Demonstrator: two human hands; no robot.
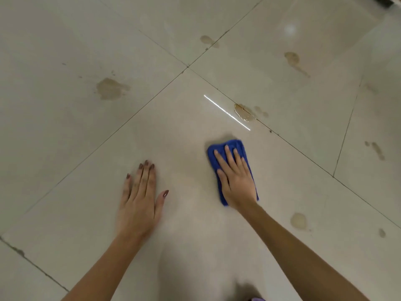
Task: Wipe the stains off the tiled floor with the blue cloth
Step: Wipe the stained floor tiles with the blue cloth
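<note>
1. In the head view, the blue cloth (232, 161) is seen as a folded, bright blue, soft-textured pad, lying on the near-right part of the large central tile, just near of the diagonal grout line.
2. The cloth is pressed flat against the floor by the right hand (235, 179); the fingers are spread over it and laid flat, not curled around it, and its far and near edges stick out past the hand.
3. The left hand (140, 200) is laid palm down on the bare tile to the left of the cloth, fingers extended and close together, thumb apart, nothing held; dark polish is seen on its nails.
4. One cloth and two hands are counted.
5. Brownish stains are scattered: one at far left (110, 89), one on the grout line just beyond the cloth (244, 111), two farther off (293, 59), others at right (299, 221).
6. The tiled floor (65, 40) is made of large, glossy, pale beige tiles with dark grout lines; a bright streak of light is reflected beyond the cloth.
</note>
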